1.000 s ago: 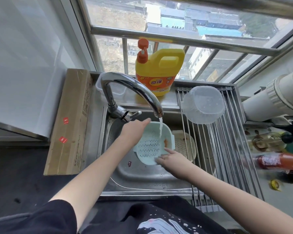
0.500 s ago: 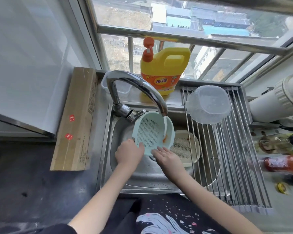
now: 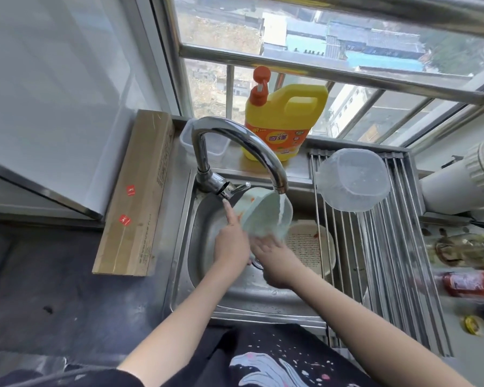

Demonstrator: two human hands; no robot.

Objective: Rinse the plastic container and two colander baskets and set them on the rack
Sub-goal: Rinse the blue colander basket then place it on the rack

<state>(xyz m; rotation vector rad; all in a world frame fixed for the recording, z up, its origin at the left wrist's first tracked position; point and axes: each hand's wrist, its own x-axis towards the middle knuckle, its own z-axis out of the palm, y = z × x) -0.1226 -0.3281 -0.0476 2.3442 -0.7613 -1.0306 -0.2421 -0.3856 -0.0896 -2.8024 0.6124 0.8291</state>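
A person stands at a steel sink (image 3: 207, 219) w/ both hands under a running faucet (image 3: 243, 146), rinsing a pale green colander basket (image 3: 263, 216). It's held mid-sink, just below the spout, tipped on its side. The rim faces about 10 o'clock, toward the faucet base, and the bottom faces about 4 o'clock, so its axis runs 10-to-4. Water (image 3: 281, 208) runs down its back wall.

The left hand (image 3: 231, 244) grips the rim at the 8 o'clock side, index finger laid straight along the edge. The right hand (image 3: 274, 261) is motion-blurred under the lower edge. Its fingers look wrapped on the basket, but the exact grip can't be told.

A second, beige colander basket (image 3: 310, 247) lies in the sink at 3 o'clock, partly under the rack (image 3: 389, 261). The clear plastic container (image 3: 352, 180) already sits upside down on the rack at 1 o'clock.

Risks, as judged: wet plastic could slip from a light grip and drop onto the beige basket. Water hitting the tilted wall could spray toward the cardboard box (image 3: 140, 191) at 9 o'clock. Orange residue near the rim may stay if the inside isn't turned to the stream.
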